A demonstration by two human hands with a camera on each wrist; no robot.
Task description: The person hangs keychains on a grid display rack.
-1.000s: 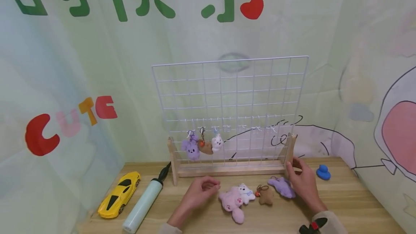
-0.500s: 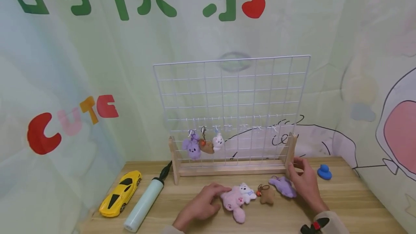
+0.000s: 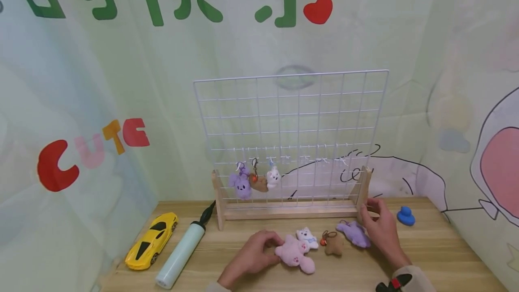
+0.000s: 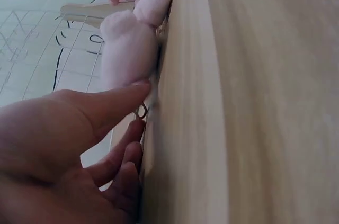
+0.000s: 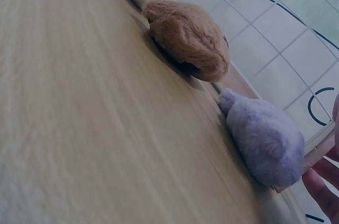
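Note:
My left hand (image 3: 259, 251) is at the left end of a pink plush keychain (image 3: 292, 251) lying on the table. In the left wrist view, the thumb and fingers close around its small metal ring (image 4: 141, 110). My right hand (image 3: 381, 222) holds the right wooden post (image 3: 363, 188) of a display stand, thumb in front. Between the hands lie a white plush keychain (image 3: 307, 239), a brown plush keychain (image 5: 188, 38) with an orange bead, and a purple plush keychain (image 5: 265, 136). That purple one is nearest my right hand.
The white wire grid (image 3: 298, 116) carries a row of hooks. Hanging at its left are a purple plush (image 3: 242, 186), a brown plush (image 3: 258, 184) and a white plush (image 3: 273, 177). A yellow toy car (image 3: 152, 242), a hand pump (image 3: 182, 253) and a blue rubber duck (image 3: 406, 216) lie around.
My left hand came right and down to the pink plush keychain, touched it and turned it, so its lower end now points right. The right hand stays at the post.

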